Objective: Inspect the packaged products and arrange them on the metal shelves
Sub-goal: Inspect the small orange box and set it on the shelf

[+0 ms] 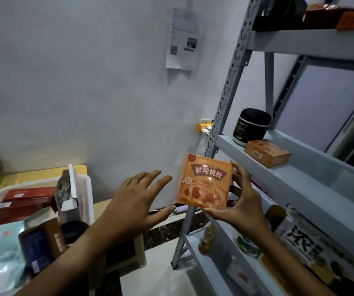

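Observation:
My right hand (241,201) pinches an orange packaged product (204,182) with Chinese print between thumb below and fingers at its right edge. The pack is upright, facing me, just left of the grey metal shelves (299,174). My left hand (137,197) is spread with straight fingers a little left of the pack and holds nothing. On the middle shelf stand a black jar (250,127) and a similar orange box (266,153).
A white tray (87,189) at the lower left holds red boxes (22,201), an opened carton and other packs. Lower shelves carry jars and printed boxes (308,248). A wall socket (206,127) sits beside the shelf post (220,124). Dark boxes fill the top shelf.

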